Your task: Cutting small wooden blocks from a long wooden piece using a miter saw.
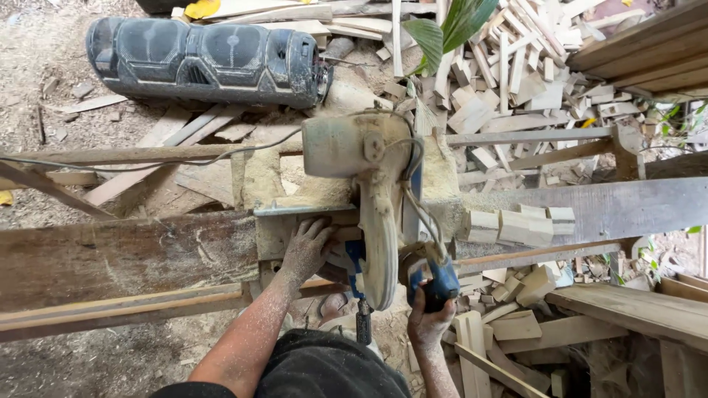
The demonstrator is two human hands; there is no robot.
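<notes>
A dusty mitre saw (376, 184) stands on a rough wooden bench (118, 254). My right hand (430, 318) is shut on the saw's blue handle (440, 282), below the blade guard. Coated in sawdust, my left hand (306, 249) presses flat on a wooden piece (276, 234) against the saw's metal fence, just left of the blade. Cut wooden blocks (520, 225) sit on the bench to the right of the saw.
A black portable speaker (206, 60) lies on the ground beyond the bench. A heap of wood offcuts (509, 81) fills the upper right, and more scraps (516, 324) lie lower right. A cable (147, 161) runs left from the saw. Sawdust covers the ground.
</notes>
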